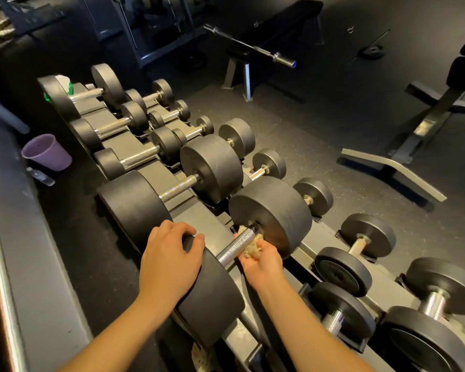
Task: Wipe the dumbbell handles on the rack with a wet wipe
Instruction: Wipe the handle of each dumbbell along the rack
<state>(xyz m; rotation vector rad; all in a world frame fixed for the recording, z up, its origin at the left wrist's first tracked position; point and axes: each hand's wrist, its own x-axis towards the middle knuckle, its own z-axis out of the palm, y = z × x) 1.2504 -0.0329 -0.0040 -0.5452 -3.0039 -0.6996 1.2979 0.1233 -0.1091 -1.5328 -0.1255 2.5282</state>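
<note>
A big black dumbbell lies on the near part of the rack point(218, 224), its knurled metal handle point(235, 248) bare on top. My left hand point(169, 261) rests on the near weight head point(212, 291), fingers curled over its upper edge. My right hand point(261, 260) holds a crumpled, soiled wet wipe point(253, 248) against the underside and right side of the handle, close to the far weight head point(274, 216). Several more dumbbells with metal handles sit along the rack, on the upper and lower tiers.
A purple cup point(47, 153) and a small clear bottle point(40, 177) stand on the floor left of the rack. A white and green packet point(66, 85) lies at the rack's far end. Benches and a barbell point(255, 48) stand on the dark floor beyond.
</note>
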